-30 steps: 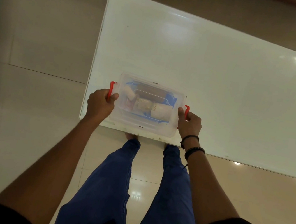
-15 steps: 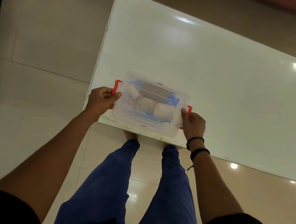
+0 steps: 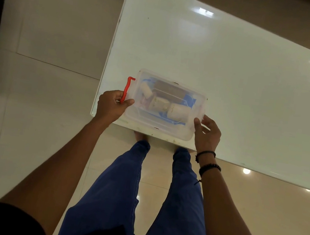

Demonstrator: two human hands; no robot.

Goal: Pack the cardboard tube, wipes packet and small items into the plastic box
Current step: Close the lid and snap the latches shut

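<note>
Head view: plastic box (image 3: 168,107) lies lengthwise left-to-right; left hand (image 3: 112,105) fingers pinch red latch (image 3: 126,89), right hand (image 3: 207,135) fingers spread.

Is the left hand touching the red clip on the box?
Touching. The head view shows the left hand with fingers pinching the lower end of the red clip on the plastic box.

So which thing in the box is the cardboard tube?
Find the white table, then the clear plastic box at its near edge, between the two hands. The cardboard tube is the long brown shape lying along the box's far side, the only brown thing, behind the pale white rolls.
</note>
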